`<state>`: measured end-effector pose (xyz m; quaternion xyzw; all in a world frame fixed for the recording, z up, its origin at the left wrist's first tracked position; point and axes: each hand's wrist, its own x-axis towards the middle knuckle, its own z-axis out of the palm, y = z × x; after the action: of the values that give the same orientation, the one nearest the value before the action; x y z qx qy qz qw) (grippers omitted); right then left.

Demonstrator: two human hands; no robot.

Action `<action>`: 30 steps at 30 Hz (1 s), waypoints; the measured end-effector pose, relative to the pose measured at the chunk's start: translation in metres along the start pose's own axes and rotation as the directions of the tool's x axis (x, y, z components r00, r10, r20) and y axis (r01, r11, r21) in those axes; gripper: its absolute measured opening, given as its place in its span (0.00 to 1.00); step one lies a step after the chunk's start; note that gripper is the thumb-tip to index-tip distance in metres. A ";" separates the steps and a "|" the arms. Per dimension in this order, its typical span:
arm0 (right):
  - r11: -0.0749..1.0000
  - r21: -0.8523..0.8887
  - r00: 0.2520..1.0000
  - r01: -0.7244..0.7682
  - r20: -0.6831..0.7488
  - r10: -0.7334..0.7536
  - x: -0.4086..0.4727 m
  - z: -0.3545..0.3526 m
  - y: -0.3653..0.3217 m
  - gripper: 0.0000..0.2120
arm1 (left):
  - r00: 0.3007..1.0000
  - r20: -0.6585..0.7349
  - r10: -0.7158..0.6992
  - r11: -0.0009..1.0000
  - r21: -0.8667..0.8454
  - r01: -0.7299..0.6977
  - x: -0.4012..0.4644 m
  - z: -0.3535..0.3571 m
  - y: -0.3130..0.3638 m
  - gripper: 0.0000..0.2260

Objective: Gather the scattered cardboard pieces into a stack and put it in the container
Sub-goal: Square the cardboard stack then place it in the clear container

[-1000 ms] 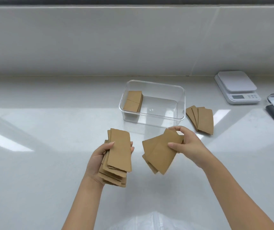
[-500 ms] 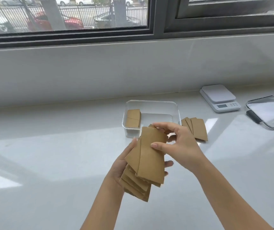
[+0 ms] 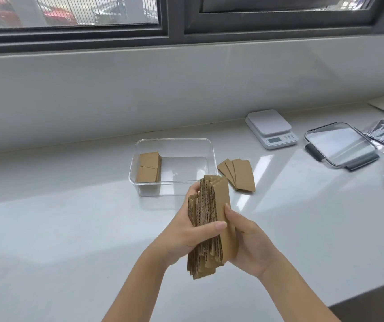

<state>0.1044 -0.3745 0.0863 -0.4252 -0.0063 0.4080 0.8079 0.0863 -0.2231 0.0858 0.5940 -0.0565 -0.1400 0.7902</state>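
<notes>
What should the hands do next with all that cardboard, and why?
Probably tap the cardboard stack square. The left hand and right hand squeeze it between them, yet its edges sit uneven. The clear container already holds a neat pile on its left, so tidy edges should fit beside it.

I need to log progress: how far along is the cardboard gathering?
Partly done. One small stack already lies at the left end of the clear container. In hand: the left hand and right hand together grip a thick, uneven bundle. Left: fanned pieces on the counter beside the container, and the bundle must go in.
</notes>
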 end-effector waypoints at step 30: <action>0.619 -0.769 0.782 -0.161 -0.482 -0.395 0.158 -0.200 -0.105 0.17 | 0.613 -0.661 -0.433 0.824 -0.015 0.566 0.271 0.034 -0.087 0.26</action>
<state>0.3499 -0.4379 -0.0213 -0.8366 0.0499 0.1464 0.5255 0.3229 -0.3545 -0.0084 0.6710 0.3702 -0.1390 0.6272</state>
